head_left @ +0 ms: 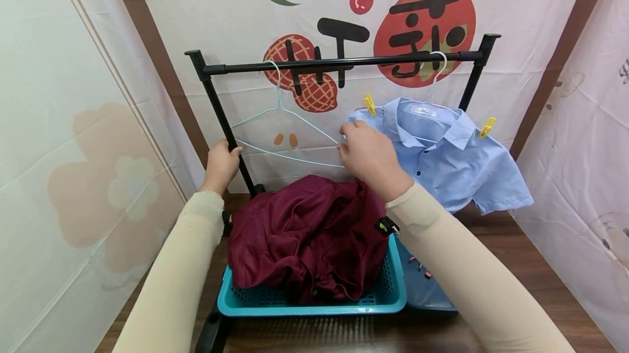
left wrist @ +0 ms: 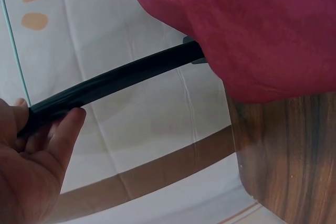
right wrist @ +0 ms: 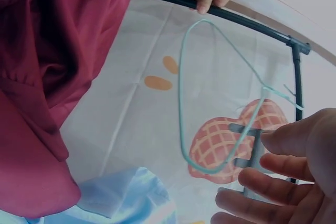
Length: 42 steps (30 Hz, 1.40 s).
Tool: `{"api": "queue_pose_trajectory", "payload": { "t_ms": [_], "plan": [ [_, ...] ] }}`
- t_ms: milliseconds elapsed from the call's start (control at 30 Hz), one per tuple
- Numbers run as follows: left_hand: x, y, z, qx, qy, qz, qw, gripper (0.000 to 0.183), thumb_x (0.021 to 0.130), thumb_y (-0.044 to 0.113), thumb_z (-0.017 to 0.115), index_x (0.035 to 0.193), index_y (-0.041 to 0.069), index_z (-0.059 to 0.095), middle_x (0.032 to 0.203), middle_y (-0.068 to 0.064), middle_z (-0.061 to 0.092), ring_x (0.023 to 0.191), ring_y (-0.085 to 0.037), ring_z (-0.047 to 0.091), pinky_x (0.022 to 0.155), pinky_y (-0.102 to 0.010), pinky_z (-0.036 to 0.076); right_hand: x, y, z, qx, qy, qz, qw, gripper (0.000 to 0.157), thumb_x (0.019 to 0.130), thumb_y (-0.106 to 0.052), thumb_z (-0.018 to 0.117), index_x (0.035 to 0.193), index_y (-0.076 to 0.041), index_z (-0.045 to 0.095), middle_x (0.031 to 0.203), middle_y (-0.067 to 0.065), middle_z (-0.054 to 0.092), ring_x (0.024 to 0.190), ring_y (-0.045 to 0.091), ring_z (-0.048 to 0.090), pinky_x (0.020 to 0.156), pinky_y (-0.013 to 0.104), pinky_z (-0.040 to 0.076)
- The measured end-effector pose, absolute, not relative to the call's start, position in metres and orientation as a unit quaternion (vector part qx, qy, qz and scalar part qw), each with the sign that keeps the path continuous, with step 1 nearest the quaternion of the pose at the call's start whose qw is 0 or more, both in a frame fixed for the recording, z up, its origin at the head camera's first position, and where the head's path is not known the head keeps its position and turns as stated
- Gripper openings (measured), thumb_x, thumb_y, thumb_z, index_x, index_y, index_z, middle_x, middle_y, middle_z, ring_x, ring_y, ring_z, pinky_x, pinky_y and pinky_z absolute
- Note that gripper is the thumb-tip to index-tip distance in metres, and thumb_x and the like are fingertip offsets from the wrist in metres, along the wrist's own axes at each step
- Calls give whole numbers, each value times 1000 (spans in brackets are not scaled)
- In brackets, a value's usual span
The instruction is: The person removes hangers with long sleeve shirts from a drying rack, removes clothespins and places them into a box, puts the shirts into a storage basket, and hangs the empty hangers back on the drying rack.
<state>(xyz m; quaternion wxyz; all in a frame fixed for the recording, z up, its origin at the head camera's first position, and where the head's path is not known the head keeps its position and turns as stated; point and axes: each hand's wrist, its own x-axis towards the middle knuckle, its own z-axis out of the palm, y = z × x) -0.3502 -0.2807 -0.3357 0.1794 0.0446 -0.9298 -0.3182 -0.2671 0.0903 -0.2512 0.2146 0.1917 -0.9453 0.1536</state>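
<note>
We seemed to be readying the hanger (head_left: 280, 103), upper centre.
Our left hand (head_left: 221, 165) grasped the rack (head_left: 314, 63); our right hand (head_left: 369, 154) hovered, fingers loose. Next probably called for lifting the maroon garment (head_left: 309, 233), lower centre.

Ok so both arms are in long, plain cream sleeves, pretty snug with a few soft wrinkles, and the left sleeve (head_left: 167, 282) and right sleeve (head_left: 472, 265) each stop just behind the bare left grip (head_left: 221, 165) and right grip (head_left: 371, 154). There's also a little black gadget strapped in behind each grip, on the inner side: the right gadget (head_left: 386, 226) has a yellow-green spot and a silvery bit, while the left gadget (head_left: 226, 223) is mostly hidden, sorry.
</note>
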Motion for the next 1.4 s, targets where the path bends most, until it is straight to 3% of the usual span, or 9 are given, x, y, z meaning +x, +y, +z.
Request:
{"api": "queue_pose_trajectory", "payload": {
  "t_ms": [200, 533, 867, 1067, 1400],
  "plan": [
    [-351, -283, -340, 42, -930, -315, 183, 35, 109, 29, 50, 118, -4, 56, 119, -29, 62, 104, -41, 60, 85, -53, 50, -253, 98, -254, 198, -935, 162, 245, 32, 99, -27, 63, 125, -8, 68, 115, 11, 69, 99, 28, 68, 78, 47, 57],
    [-348, -287, -344, 38, -930, -316, 183, 38, 110, 32, 48, 120, -4, 56, 121, -29, 62, 106, -42, 61, 86, -53, 50, -225, 117, -260, 183, -933, 191, 244, 34, 99, -31, 67, 127, -12, 68, 112, 8, 68, 84, 23, 63, 72, 43, 55],
    [-348, -287, -343, 32, -932, -310, 184, 39, 110, 34, 47, 119, -3, 56, 119, -29, 62, 106, -43, 61, 86, -54, 50, -215, 154, -284, 150, -934, 244, 213, 35, 100, -31, 67, 128, -11, 68, 118, 10, 68, 103, 27, 64, 85, 50, 53],
    [-348, -285, -344, 31, -932, -316, 173, 36, 110, 31, 48, 119, -3, 55, 116, -28, 62, 98, -38, 60, 79, -49, 50, -207, 167, -297, 155, -929, 264, 210, 34, 100, -31, 67, 127, -10, 69, 120, 11, 68, 107, 29, 65, 89, 51, 54],
    [-350, -285, -346, 30, -930, -323, 176, 33, 110, 29, 49, 116, -2, 56, 110, -25, 62, 89, -35, 58, 74, -44, 47, -188, 180, -316, 155, -926, 268, 216, 32, 100, -28, 67, 126, -9, 69, 117, 10, 68, 103, 27, 64, 82, 50, 54]
  ]
}}
